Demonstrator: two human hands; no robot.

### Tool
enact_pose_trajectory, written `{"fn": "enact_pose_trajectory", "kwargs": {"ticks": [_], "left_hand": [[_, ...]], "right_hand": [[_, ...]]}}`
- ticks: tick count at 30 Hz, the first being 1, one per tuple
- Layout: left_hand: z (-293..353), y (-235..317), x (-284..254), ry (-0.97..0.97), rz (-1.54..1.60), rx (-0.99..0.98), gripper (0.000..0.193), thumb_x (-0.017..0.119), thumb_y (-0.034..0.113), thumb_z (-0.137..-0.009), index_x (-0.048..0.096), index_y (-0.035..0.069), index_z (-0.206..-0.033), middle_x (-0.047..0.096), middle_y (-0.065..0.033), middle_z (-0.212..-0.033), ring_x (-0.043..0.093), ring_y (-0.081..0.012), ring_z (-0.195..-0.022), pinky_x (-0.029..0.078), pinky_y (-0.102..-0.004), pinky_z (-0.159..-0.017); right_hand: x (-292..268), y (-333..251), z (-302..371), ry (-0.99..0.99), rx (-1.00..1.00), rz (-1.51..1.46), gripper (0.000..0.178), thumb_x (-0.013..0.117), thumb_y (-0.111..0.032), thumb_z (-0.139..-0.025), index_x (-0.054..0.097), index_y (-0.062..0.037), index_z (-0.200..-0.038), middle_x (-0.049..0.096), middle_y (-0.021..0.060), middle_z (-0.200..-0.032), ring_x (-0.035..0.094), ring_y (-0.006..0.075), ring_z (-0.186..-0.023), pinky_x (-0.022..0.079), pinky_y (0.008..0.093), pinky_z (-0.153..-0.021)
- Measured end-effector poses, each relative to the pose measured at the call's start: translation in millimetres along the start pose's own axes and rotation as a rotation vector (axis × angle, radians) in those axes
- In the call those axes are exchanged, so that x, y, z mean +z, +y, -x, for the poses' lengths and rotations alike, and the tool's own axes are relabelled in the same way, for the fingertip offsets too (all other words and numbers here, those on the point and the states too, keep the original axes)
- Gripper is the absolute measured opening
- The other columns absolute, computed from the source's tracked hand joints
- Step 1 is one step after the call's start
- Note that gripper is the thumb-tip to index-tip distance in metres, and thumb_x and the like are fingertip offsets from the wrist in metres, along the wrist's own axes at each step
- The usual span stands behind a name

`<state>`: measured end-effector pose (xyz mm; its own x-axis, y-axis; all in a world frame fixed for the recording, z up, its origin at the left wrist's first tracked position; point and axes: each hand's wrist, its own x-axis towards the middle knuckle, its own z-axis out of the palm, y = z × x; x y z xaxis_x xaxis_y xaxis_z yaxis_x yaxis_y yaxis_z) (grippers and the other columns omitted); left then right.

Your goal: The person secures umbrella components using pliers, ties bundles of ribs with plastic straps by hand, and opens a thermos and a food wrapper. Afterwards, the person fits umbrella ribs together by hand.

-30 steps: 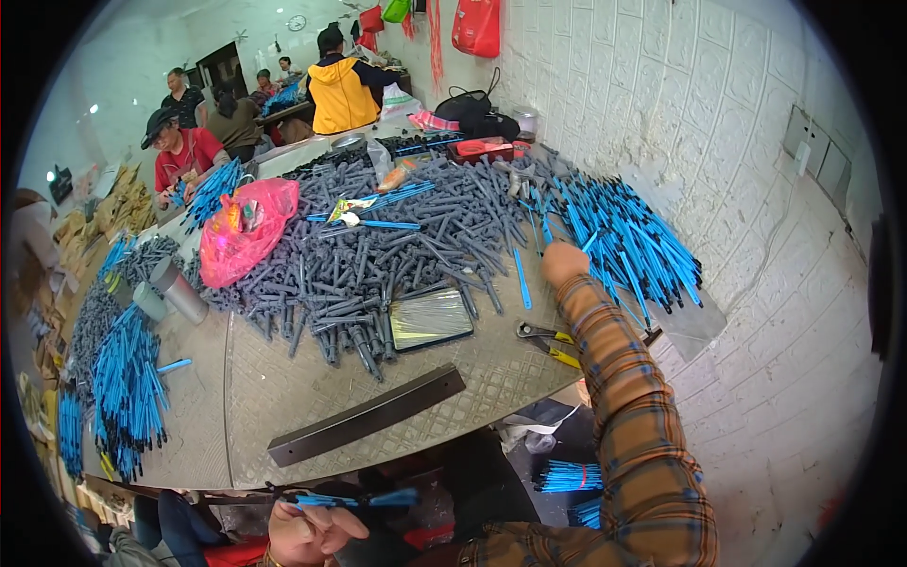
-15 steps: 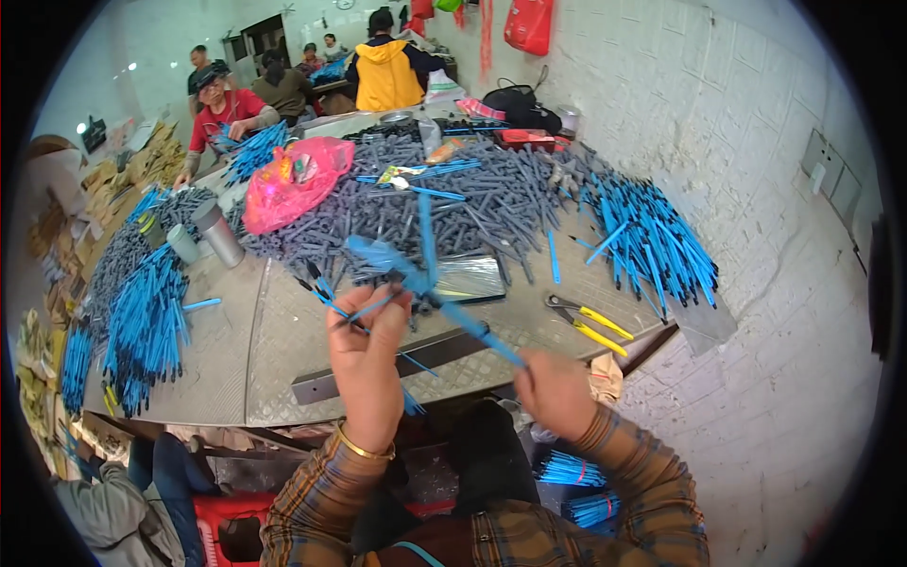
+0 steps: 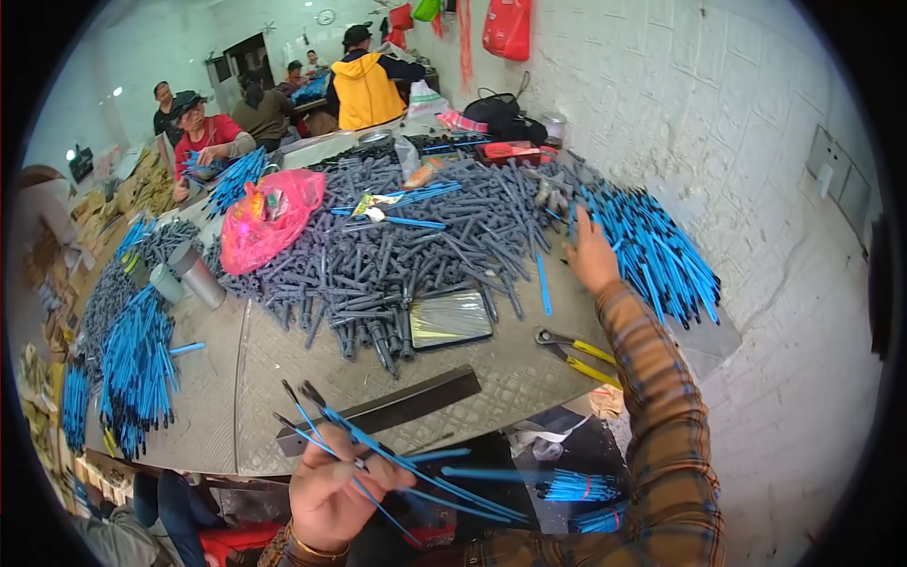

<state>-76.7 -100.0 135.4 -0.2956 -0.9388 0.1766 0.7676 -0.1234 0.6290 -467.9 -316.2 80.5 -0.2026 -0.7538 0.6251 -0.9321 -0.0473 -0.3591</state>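
Grey patterned metal worktop (image 3: pixel 312 378) carries all. Big heap of dark grey plastic pen barrels (image 3: pixel 397 246) in middle; pile of thin blue plastic refill tubes (image 3: pixel 652 246) at right edge. Right hand (image 3: pixel 590 257) stretched over blue pile, fingers spread apart, gripping nothing yet. Left hand (image 3: pixel 331 496) near lower edge, fingers clamped on small fan of blue tubes (image 3: pixel 397 463). Step seems: gathering tubes. Next move likely needs right fingers closing on few tubes only. Yellow-handled pliers (image 3: pixel 576 354) lie untouched.

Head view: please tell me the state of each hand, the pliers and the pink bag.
Left hand: closed around a fan of blue rods.
Right hand: open, reaching to the blue pile.
Pliers: lying on the table, handles apart.
Pink bag: crumpled, resting on grey parts.
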Motion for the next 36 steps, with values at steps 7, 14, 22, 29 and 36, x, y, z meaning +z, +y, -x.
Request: {"fn": "enact_pose_trajectory", "kwargs": {"ticks": [7,14,22,29,36], "left_hand": [[20.4,11.6,-9.5,0.143,-0.012,-0.135,0.012,0.053,0.007,-0.083,0.052,0.003,-0.094,0.058,-0.0142,-0.066,0.057,-0.0279,-0.065,0.044,-0.0372,-0.056],[25.5,9.3,-22.1,-0.174,-0.073,-0.133,0.020,0.050,0.003,-0.088,0.054,-0.001,-0.107,0.062,-0.0195,-0.095,0.063,-0.0294,-0.086,0.045,-0.0290,-0.060],[16.1,20.8,37.3,0.202,-0.431,0.041,0.020,0.050,0.009,-0.090,0.055,0.000,-0.107,0.062,-0.0172,-0.094,0.061,-0.0225,-0.076,0.049,-0.0303,-0.069],[10.4,-12.3,38.4,0.099,-0.464,0.051,0.018,0.058,0.008,-0.087,0.057,0.002,-0.104,0.062,-0.0070,-0.091,0.058,-0.0124,-0.076,0.049,-0.0252,-0.072],[21.0,-24.0,29.2,0.084,-0.552,0.027,0.017,0.059,0.003,-0.085,0.058,0.003,-0.102,0.062,-0.0032,-0.090,0.058,-0.0089,-0.079,0.047,-0.0219,-0.071]], "right_hand": [[16.6,2.7,-61.1,0.292,-0.165,-0.279,0.023,0.057,-0.017,-0.085,0.058,-0.0053,-0.105,0.059,0.0173,-0.092,0.058,0.0323,-0.080,0.049,0.0395,-0.070],[-122.2,-59.4,-24.9,-0.109,0.121,-1.359,0.025,0.050,-0.026,-0.093,0.055,-0.0022,-0.095,0.058,0.0083,-0.084,0.056,0.0154,-0.068,0.047,0.0300,-0.063],[-150.2,-132.7,61.3,-0.834,-0.010,-1.439,0.030,0.051,-0.033,-0.091,0.053,-0.0034,-0.090,0.058,0.0059,-0.085,0.053,0.0125,-0.062,0.046,0.0259,-0.059],[-159.6,-221.1,123.3,-0.870,-0.574,-0.762,0.021,0.061,-0.020,-0.085,0.053,-0.0018,-0.093,0.059,0.0069,-0.074,0.056,0.0140,-0.064,0.045,0.0299,-0.057],[-143.9,-203.8,149.5,-0.820,-0.538,-0.703,0.027,0.062,-0.018,-0.084,0.049,-0.0026,-0.102,0.060,0.0091,-0.071,0.059,0.0147,-0.060,0.045,0.0291,-0.054]]}}
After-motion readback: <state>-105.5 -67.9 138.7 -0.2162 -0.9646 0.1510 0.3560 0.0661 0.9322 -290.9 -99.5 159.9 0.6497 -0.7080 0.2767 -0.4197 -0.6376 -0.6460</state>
